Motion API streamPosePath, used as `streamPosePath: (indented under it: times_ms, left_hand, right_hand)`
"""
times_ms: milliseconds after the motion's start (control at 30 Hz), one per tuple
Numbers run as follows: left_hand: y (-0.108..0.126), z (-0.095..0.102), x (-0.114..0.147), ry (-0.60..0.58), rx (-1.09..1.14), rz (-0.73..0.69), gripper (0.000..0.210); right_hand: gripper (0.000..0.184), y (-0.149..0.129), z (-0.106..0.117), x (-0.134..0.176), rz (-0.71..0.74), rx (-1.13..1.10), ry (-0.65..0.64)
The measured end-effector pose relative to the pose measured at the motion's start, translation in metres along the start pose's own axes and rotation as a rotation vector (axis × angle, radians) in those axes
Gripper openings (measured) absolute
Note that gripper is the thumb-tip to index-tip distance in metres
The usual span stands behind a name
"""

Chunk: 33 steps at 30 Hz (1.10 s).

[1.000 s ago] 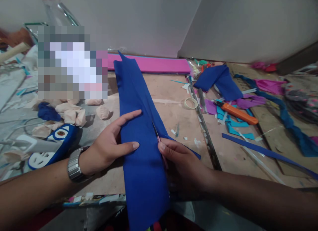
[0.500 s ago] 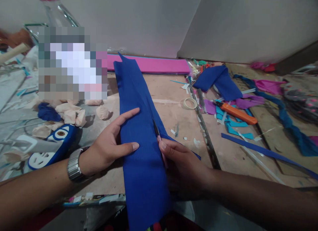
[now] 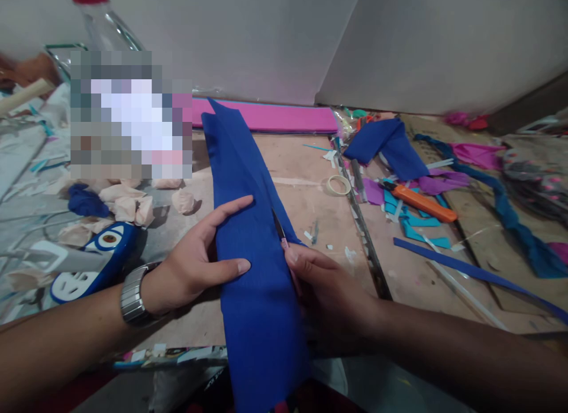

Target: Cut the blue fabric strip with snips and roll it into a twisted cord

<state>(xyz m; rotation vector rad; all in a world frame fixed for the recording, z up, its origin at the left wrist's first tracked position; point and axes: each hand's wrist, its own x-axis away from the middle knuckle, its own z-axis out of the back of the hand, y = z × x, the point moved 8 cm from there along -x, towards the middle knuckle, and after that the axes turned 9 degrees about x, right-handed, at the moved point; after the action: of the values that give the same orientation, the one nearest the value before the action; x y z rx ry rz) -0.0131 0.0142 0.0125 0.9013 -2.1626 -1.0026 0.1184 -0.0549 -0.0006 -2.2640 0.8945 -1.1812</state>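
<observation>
A long folded piece of blue crepe paper (image 3: pixel 255 318) runs from the middle of the table towards my lap. My left hand (image 3: pixel 202 241) lies on its left part, thumb and index finger spread apart, with a metal watch on the wrist. My right hand (image 3: pixel 322 271) is closed on a pair of pink-handled scissors (image 3: pixel 279 228) at the paper's right side. Their dark blade points away from me, at a slit along the right edge. The other fingers of that hand are mostly hidden.
A roll of tape (image 3: pixel 338 186), an orange cutter (image 3: pixel 426 203) and another blue folded piece (image 3: pixel 386 144) lie to the right. On the left are a blue-and-white glue gun (image 3: pixel 95 259) and crumpled pale pieces (image 3: pixel 183 201). A pink pack (image 3: pixel 284 118) lies at the back.
The scissors and my right hand stay almost in place, their dark blade now showing more. The narrow strip by my right hand has slipped from sight. My left hand has barely shifted.
</observation>
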Motion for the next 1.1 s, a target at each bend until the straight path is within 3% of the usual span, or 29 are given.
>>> streamPosePath:
  times_ms: [233, 467, 633, 833, 967, 1100]
  left_hand:
    - [0.000, 0.001, -0.001, 0.007, -0.029, -0.009, 0.092]
    - [-0.003, 0.008, -0.001, 0.043, -0.042, 0.000, 0.084]
    - [-0.002, 0.007, 0.000, 0.047, -0.054, 0.001, 0.080]
    - [-0.002, 0.004, 0.001, 0.035, -0.043, 0.011, 0.075]
    - [-0.001, 0.007, 0.002, 0.047, -0.050, -0.004, 0.069]
    - [0.003, 0.004, 0.006, 0.019, -0.052, -0.039, 0.069]
  right_hand:
    - [0.032, -0.001, 0.000, 0.000, -0.006, 0.004, 0.003]
    - [0.037, -0.002, 0.007, -0.001, 0.017, 0.059, 0.093]
    - [0.032, 0.000, 0.000, 0.000, -0.025, 0.011, 0.036]
    - [0.033, -0.007, 0.004, -0.001, 0.058, 0.043, 0.060]
    - [0.035, -0.015, 0.015, -0.003, 0.179, 0.224, 0.140]
    - [0.031, -0.026, 0.013, 0.002, 0.321, 0.449, 0.142]
